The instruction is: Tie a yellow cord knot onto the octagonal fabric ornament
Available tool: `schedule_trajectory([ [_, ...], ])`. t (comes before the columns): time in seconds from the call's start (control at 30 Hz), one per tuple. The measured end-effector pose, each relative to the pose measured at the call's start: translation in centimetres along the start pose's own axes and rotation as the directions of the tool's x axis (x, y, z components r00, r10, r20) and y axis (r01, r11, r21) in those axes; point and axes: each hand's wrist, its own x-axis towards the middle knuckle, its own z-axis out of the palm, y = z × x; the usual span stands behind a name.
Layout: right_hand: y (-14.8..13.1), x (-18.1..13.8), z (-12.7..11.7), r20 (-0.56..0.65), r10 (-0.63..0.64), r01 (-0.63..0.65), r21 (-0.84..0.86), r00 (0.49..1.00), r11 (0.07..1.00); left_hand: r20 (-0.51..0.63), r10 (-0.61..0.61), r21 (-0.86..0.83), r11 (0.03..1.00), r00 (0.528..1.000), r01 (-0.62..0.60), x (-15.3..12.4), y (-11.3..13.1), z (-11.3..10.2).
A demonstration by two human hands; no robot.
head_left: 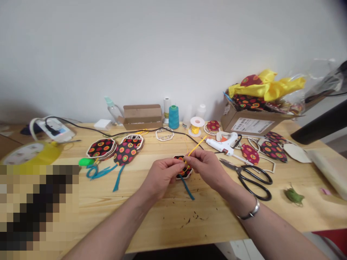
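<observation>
At the middle of the table a small dark floral fabric piece (187,173) with a pale rim and a teal ribbon (187,188) lies between my hands. My left hand (162,175) is closed in a pinch over it, at a yellow cord. Thumb and finger of my right hand (206,165) pinch the same yellow cord (198,145), whose end sticks up to the right. The fingertips of both hands nearly meet and hide part of the piece. Right of my right hand lie black-handled scissors (248,175) and a white glue gun (223,143).
Left lie floral pieces (126,151) with teal ribbons and a green tape measure-like object (86,162). Behind stand a teal thread cone (174,117), a yellow cord spool (195,128) and an open box (142,117). A fabric-filled carton (249,124) stands back right; green thread (294,196) lies right.
</observation>
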Motion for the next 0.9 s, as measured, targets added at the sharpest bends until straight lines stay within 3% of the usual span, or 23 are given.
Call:
schedule_trajectory([
  [0.2, 0.47, 0.26, -0.63, 0.098, -0.051, 0.053, -0.018, 0.994, 0.998, -0.035, 0.032, -0.010, 0.999, 0.999, -0.033, -0.08, 0.31, 0.06],
  [0.4, 0.73, 0.48, -0.60, 0.043, -0.060, 0.062, -0.034, 0.997, 0.998, -0.059, 0.021, 0.016, 1.000, 0.998, -0.020, -0.12, 0.38, 0.19],
  [0.77, 0.49, 0.35, -0.55, 0.033, -0.148, 0.152, -0.214, 0.988, 0.965, -0.042, 0.013, -0.011, 1.000, 0.999, -0.014, -0.23, 0.37, -0.05],
  [0.9, 0.61, 0.40, -0.65, 0.004, -0.182, 0.176, -0.288, 0.983, 0.942, -0.111, 0.045, 0.058, 0.998, 0.993, -0.039, -0.11, 0.65, -0.18],
])
